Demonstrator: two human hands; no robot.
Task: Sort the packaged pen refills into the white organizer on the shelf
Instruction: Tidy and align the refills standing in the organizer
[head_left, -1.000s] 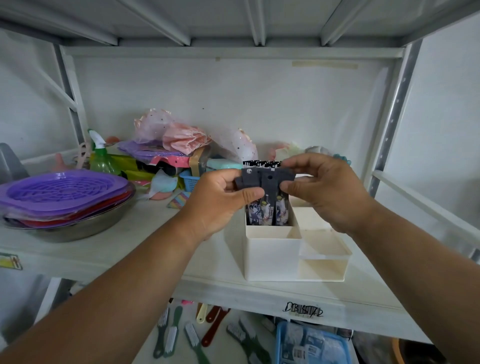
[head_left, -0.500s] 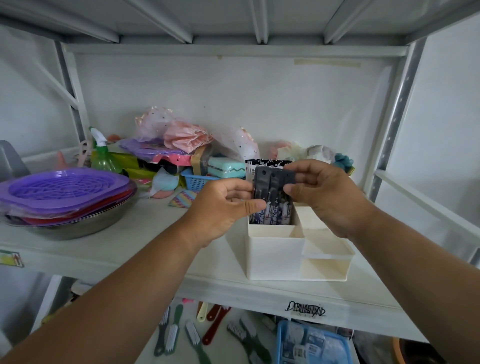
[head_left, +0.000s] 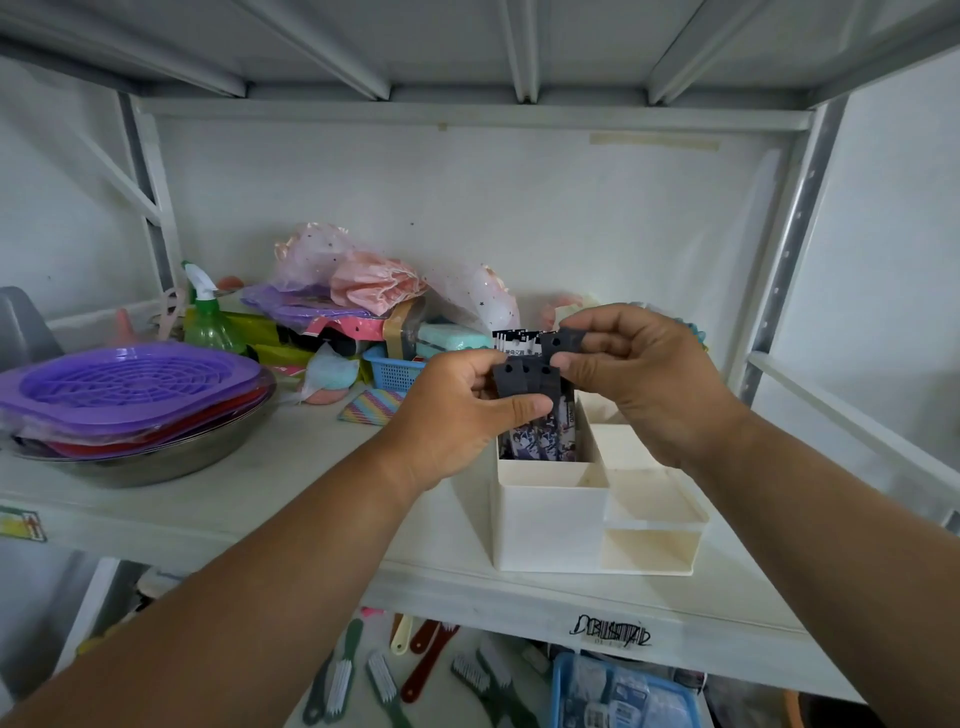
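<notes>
- Over the white organizer (head_left: 550, 525) on the shelf (head_left: 249, 499), my left hand (head_left: 457, 415) pinches a fan of refill packs (head_left: 524, 376); their lower ends sit in its back-left compartment.
- My right hand (head_left: 639, 374) pinches one pack (head_left: 558, 343), lifted clear.
- Next, I judge: slot it in.

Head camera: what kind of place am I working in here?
Probably a storeroom or shop stockroom: a metal shelf crowded with stacked purple baskets, a spray bottle and bagged goods, with brushes below.
</notes>
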